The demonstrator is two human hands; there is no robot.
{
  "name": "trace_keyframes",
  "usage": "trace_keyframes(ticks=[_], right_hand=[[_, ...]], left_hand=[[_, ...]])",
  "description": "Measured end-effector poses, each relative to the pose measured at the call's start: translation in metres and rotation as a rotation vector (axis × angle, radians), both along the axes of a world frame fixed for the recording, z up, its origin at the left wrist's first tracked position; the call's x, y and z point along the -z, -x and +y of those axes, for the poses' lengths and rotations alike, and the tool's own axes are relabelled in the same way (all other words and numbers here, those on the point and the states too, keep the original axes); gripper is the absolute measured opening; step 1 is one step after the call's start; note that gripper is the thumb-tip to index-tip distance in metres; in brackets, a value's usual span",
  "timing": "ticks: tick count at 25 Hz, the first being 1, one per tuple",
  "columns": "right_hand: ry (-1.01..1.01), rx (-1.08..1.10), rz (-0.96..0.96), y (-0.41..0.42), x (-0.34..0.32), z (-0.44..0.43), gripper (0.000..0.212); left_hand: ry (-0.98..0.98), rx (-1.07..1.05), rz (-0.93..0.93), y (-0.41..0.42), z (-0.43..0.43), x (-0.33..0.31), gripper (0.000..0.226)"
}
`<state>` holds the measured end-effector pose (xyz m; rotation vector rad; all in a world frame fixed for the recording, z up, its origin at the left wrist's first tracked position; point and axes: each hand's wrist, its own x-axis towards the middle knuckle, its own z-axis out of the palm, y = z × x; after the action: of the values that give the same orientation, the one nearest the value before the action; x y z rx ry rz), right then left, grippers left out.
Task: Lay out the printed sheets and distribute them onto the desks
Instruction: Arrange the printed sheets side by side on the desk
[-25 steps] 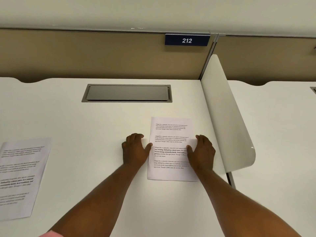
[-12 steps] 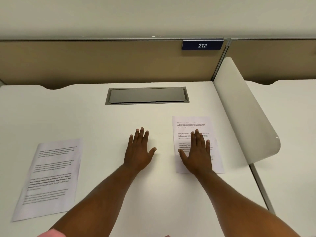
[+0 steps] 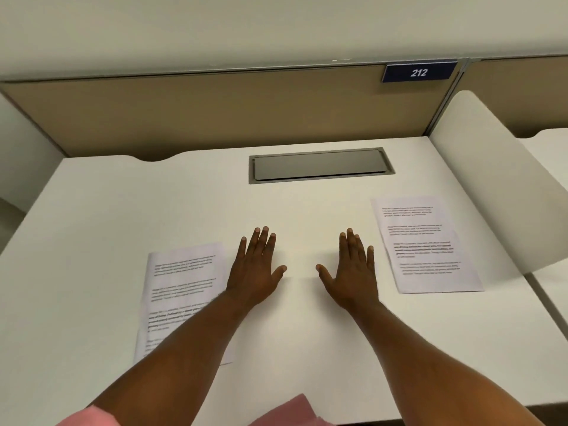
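Two white printed sheets of paper are laid flat on the white laminate desk (image 3: 307,210): the left sheet (image 3: 184,290) is partly covered by the left forearm, and the right sheet (image 3: 425,244) lies just beside the curved white side divider (image 3: 491,195). The laying-out step at this desk is judged to be finished, with nothing held in either hand.

The left hand (image 3: 256,269) and the right hand (image 3: 353,272) are spread palm-down on the bare desktop between the sheets, fingers extended and slightly fanned, thumbs turned inward. Neither sheet is touched by the fingertips (whether the palms rest on the surface or hover just above cannot be told).

The next move is judged to call for one sheet to be pinched at an edge and carried to the neighbouring desk (image 3: 550,149) beyond the divider.
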<state>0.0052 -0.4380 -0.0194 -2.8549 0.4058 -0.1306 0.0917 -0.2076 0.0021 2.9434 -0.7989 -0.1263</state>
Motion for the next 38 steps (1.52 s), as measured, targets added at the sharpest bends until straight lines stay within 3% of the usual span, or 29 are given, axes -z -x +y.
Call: trace_keyframes(ticks=[12,17,21,26,33,38], right_hand=[[-0.019,-0.236,0.061,0.002,0.020,0.169,0.098],[0.004,-0.356,0.150,0.009,0.030,0.205,0.094],[-0.011,-0.411,0.187,0.013,0.033,0.218,0.083],[-0.015,-0.422,0.218,0.012,0.028,0.222,0.078],[-0.023,-0.416,0.242,0.013,0.025,0.223,0.077],[-0.065,-0.383,0.240,0.014,0.029,0.224,0.075]], left_hand=[[-0.045,-0.339,0.075,0.040,0.190,0.021,0.081],[-0.050,-0.654,0.094,0.059,0.225,0.018,0.070],[-0.019,-0.752,0.158,0.061,0.228,0.013,0.065],[0.260,-0.915,0.215,0.057,0.223,0.008,0.065],[0.460,-1.149,0.329,0.037,0.228,0.005,0.069],[0.623,-1.221,0.433,0.027,0.232,0.000,0.020]])
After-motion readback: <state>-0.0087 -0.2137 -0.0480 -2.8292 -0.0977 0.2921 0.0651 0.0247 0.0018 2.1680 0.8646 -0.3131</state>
